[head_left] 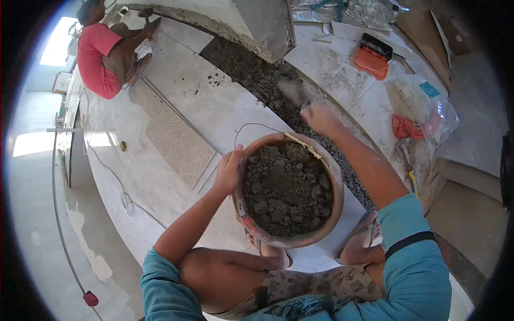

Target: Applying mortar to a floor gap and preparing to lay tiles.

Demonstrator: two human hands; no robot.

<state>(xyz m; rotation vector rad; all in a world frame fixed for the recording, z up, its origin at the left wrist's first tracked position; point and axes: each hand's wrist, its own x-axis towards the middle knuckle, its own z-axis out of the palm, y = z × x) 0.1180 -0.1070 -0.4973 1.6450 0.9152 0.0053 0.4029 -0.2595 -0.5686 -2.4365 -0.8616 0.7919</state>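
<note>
A round bucket [337,214] full of dark, crumbly mortar mix [284,187] is in front of me, above my feet. My left hand [230,168] grips its left rim. Beyond the bucket, on the right, my right hand [321,119] is closed round the handle of a trowel [293,92], whose blade is smeared by motion. The trowel is over a strip of loose dark mortar [257,80] that runs between the floor tiles. A thin wire handle [251,125] arches over the bucket's far left side.
A co-worker in a red shirt [99,59] squats at far left, holding a tool. A tile with ridged adhesive [174,136] lies left of me. At right are an orange and black tool [373,56], a clear plastic bag [428,107] and a yellow-handled tool [413,179]. A concrete-edged column [265,27] stands ahead.
</note>
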